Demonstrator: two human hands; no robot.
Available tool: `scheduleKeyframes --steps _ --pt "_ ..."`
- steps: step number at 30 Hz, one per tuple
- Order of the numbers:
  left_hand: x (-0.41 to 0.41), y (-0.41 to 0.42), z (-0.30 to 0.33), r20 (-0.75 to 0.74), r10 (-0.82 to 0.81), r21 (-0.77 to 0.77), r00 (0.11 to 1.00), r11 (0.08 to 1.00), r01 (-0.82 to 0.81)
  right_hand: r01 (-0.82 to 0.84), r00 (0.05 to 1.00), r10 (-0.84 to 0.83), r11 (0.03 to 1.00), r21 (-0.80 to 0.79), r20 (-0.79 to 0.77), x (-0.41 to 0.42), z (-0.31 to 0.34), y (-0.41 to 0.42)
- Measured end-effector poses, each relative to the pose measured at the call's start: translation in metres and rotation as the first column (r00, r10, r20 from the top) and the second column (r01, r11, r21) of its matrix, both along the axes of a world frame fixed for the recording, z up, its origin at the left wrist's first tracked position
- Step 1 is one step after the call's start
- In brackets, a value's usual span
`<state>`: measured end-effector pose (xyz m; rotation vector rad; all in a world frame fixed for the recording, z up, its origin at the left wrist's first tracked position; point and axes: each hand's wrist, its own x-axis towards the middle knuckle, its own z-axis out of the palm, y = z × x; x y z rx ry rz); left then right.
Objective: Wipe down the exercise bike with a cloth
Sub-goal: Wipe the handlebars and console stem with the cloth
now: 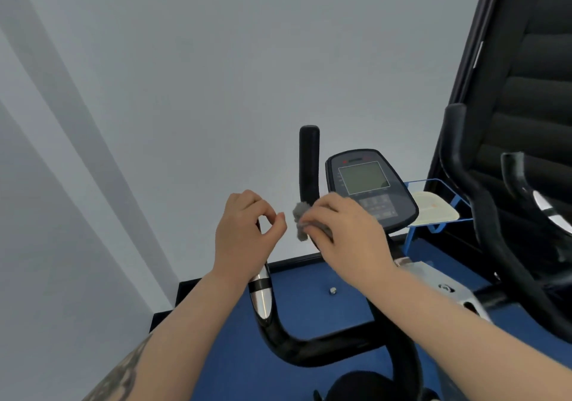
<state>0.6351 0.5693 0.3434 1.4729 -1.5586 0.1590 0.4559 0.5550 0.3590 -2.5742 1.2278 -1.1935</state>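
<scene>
The exercise bike's black handlebar (309, 348) curves across the lower middle, with a chrome sensor band (261, 295) on its left arm. My left hand (247, 233) is curled round that left arm just above the chrome band. My right hand (346, 230) grips a grey cloth (299, 219) and holds it against the base of the upright right grip (309, 159). Part of the cloth sticks out to the left of my fingers. The bike's console (365, 180), with its grey screen, sits just behind my right hand.
A pale wall fills the view ahead and to the left. A blue floor mat (309, 301) lies below the bike. A second black machine (510, 183) stands close on the right, and a blue holder with a pale tray (433, 210) sits beside the console.
</scene>
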Motion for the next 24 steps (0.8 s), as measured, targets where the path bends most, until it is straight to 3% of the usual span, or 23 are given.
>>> scheduleKeyframes --steps 4,10,16,19,22,24 --pt "0.001 -0.002 -0.002 -0.023 0.003 -0.003 1.000 1.000 -0.003 -0.066 0.998 0.066 0.997 0.044 -0.010 -0.013 0.002 -0.003" --pt "0.001 0.000 -0.003 -0.052 -0.004 0.009 0.999 1.000 0.005 0.033 0.989 -0.043 0.997 0.073 0.141 0.008 -0.002 -0.005" --pt "0.000 0.001 0.000 -0.049 0.012 0.017 0.999 1.000 -0.011 -0.002 1.000 0.001 0.987 0.159 0.008 0.002 0.014 -0.019" --pt "-0.001 0.002 0.001 -0.006 0.035 0.032 0.999 0.999 -0.035 0.055 0.998 -0.057 0.990 0.129 0.016 0.017 0.013 -0.010" --pt "-0.001 0.004 0.000 0.079 0.041 0.054 0.996 0.998 -0.045 -0.025 0.999 0.028 0.998 0.063 -0.045 -0.002 -0.002 0.011" --pt "-0.002 0.008 -0.002 0.088 0.026 0.075 0.996 0.997 -0.033 -0.067 0.997 0.060 0.983 0.170 0.046 -0.014 -0.001 0.005"
